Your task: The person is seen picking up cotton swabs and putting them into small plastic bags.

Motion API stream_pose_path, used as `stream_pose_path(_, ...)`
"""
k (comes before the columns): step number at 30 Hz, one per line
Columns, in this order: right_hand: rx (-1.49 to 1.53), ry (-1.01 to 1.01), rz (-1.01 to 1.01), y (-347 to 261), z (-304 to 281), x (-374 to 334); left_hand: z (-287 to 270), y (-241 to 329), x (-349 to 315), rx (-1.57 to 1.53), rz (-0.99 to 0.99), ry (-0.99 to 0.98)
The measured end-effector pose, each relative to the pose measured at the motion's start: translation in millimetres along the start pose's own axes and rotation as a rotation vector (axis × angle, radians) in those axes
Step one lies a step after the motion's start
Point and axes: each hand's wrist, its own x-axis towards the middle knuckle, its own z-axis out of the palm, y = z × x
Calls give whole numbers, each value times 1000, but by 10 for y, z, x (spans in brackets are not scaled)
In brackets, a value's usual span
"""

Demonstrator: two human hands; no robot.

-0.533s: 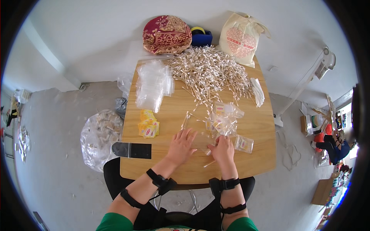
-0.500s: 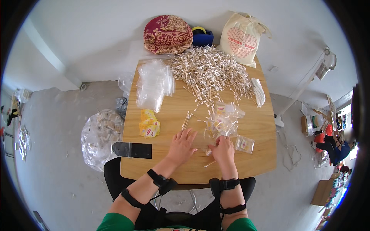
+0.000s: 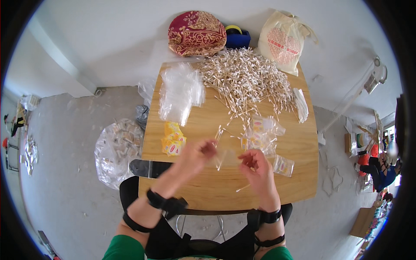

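My left hand (image 3: 198,155) is raised over the near middle of the table, blurred, its fingers pinched on a small clear plastic bag (image 3: 224,158). To the right of that bag is my right hand (image 3: 258,168), its fingers curled in; whether they grip anything is hidden. A few cotton swabs (image 3: 219,133) lie just beyond the left hand. One loose cotton swab (image 3: 242,188) rests below the right hand. Beside the right hand lies a filled clear packet (image 3: 284,166), and past it a heap of clear packets (image 3: 261,138) with swabs among them.
A large pile of cotton swabs (image 3: 249,80) covers the far table. Flat clear bags (image 3: 180,95), yellow sachets (image 3: 173,139) and a black strip (image 3: 151,168) lie left. Behind stand a patterned red bundle (image 3: 197,34), a tape dispenser (image 3: 238,40) and a cloth bag (image 3: 282,43).
My left hand has lifted off the tabletop and curled its fingers around a clear bag. The right hand has moved away from the packet heap and turned. The whole view has shifted slightly.
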Motion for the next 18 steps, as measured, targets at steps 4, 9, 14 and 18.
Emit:
stream_pose_path(4,-500,-58,-361,376,97,252,-915,-241,560,230,-17,129)
stream_pose_path(9,-644,-148,-658,384,394,524,-1317,-631,893,935,251,324)
stream_pose_path(14,-690,-388,-811,349,556,739,-1074,-607,751,937,387,442)
stream_pose_path(18,-683,-426,-602,423,518,1027,-510,-506,390,688,449,304)
